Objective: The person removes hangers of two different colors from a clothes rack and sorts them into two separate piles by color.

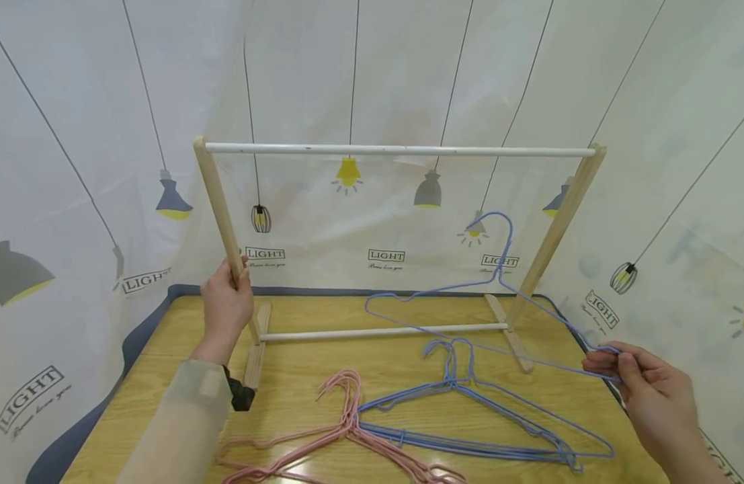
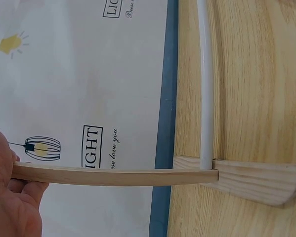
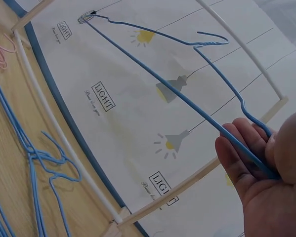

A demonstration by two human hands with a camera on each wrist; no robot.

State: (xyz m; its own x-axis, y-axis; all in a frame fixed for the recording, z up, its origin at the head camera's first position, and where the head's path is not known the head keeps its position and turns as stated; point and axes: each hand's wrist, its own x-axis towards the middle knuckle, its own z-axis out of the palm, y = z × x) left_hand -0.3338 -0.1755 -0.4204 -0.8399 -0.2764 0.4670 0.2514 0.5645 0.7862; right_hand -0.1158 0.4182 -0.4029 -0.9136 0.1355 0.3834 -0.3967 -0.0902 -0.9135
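Left hand (image 1: 225, 306) grips wooden rack post (image 1: 222, 216) near table's back left corner; right hand (image 1: 646, 390) pinches blue wire hanger (image 1: 468, 296), maybe touching nothing else.

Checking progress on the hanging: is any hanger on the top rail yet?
No. The top rail is bare; the right hand holds one blue hanger below it, and the other hangers lie on the table.
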